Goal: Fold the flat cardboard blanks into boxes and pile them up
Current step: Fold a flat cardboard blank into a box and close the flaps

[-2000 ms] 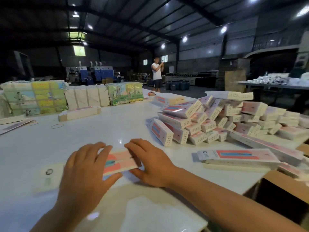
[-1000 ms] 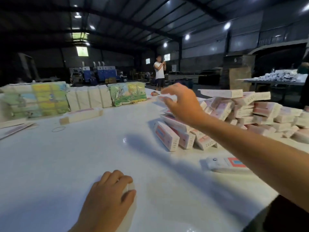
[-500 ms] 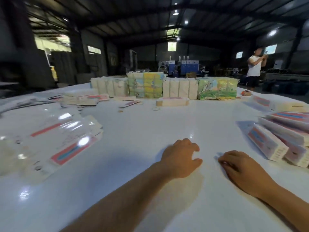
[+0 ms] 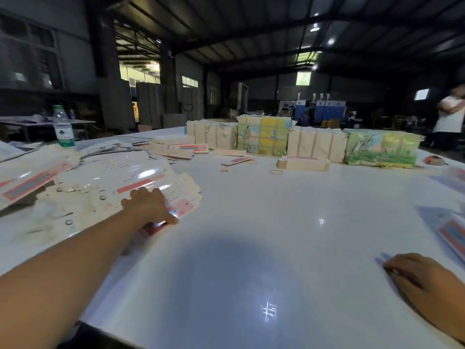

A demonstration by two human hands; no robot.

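Note:
A spread of flat white cardboard blanks (image 4: 105,187) with pink and blue stripes lies on the left of the white table (image 4: 251,248). My left hand (image 4: 148,205) reaches out onto the near edge of that spread, fingers laid on the top blank and thumb at its lower edge. My right hand (image 4: 427,285) rests on the table at the lower right, fingers loosely bent, holding nothing. Folded boxes (image 4: 453,233) show only at the right edge, blurred.
Wrapped bundles of blanks (image 4: 302,142) line the far side, one folded box (image 4: 303,163) in front of them. Rubber bands (image 4: 275,172) lie nearby. A water bottle (image 4: 63,127) stands far left. A person in a white shirt (image 4: 449,117) stands at far right.
The view has swung left from the box pile to the blanks. My left hand has reached out onto the spread. My right hand has stayed low on the table.

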